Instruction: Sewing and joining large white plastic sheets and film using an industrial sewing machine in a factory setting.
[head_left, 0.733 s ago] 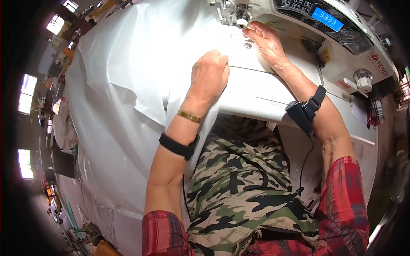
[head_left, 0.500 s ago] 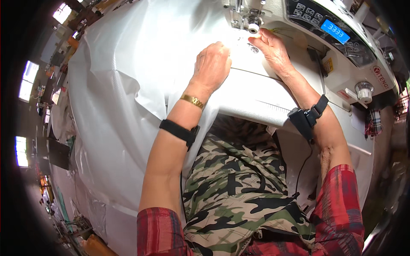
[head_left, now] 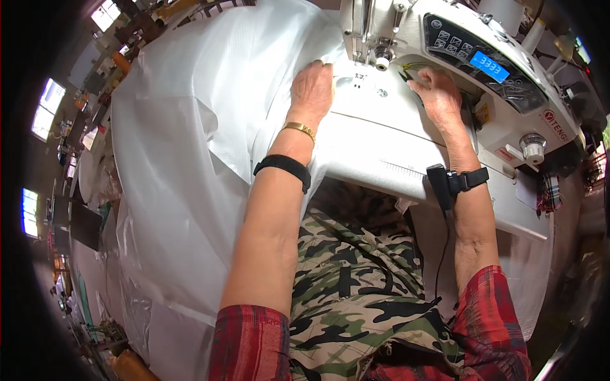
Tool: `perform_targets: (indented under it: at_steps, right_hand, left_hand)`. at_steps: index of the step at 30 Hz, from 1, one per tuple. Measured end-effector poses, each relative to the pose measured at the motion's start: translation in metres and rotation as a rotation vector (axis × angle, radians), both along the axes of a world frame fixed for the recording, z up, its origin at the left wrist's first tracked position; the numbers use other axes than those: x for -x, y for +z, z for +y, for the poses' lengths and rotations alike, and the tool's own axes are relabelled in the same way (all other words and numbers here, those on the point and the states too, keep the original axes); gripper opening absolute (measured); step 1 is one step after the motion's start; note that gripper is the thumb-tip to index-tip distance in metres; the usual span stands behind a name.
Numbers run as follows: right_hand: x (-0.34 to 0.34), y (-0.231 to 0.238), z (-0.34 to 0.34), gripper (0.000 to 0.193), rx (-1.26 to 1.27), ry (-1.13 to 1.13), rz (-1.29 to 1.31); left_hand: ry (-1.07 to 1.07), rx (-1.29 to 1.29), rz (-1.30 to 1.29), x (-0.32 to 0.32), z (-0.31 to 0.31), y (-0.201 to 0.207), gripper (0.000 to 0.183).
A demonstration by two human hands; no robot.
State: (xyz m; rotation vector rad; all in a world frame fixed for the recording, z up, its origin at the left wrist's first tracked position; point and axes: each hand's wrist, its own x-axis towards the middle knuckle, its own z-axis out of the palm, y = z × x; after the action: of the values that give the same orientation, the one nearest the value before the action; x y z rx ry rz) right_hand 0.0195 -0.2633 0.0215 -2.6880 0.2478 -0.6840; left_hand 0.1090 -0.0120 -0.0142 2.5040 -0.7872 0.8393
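At the left of the sewing machine's needle area, my left hand is closed on the edge of a large translucent white sheet with a fine woven texture. The sheet spreads in folds over the left side and hangs down beside my lap. My right hand is curled under the machine arm, right of the presser area. By its thumb shows a small slim dark and yellow-green item whose kind I cannot make out; the fingers hide whether they grip it. The sewing machine has a white bed and a metal needle plate.
A control panel with a lit blue display is on the machine arm, and a white dial sits at its right end. Thread cones stand behind. A plaid cloth hangs at the right. My camouflage-covered lap is below the bed's front edge.
My right hand has moved right, away from the needle area, exposing the needle plate. My left hand stays at the sheet's edge, shifted slightly left. The view has shifted a little.
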Motion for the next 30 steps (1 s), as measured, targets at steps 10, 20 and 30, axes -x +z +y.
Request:
perform_targets:
  at_steps: [10,20,30]
  right_hand:
    - [0.010,0.016,0.004,0.039,0.058,0.028,0.316]
    - [0.020,0.030,0.025,0.028,0.075,0.212,0.323]
    - [0.019,0.005,0.067,0.036,-0.071,0.388,0.150]
  left_hand:
    - [0.180,0.081,0.091,0.017,0.032,0.004,0.014]
    - [0.016,0.202,0.049,0.050,0.047,0.022,0.017]
    - [-0.079,0.152,-0.068,0.057,0.044,0.023,0.012]
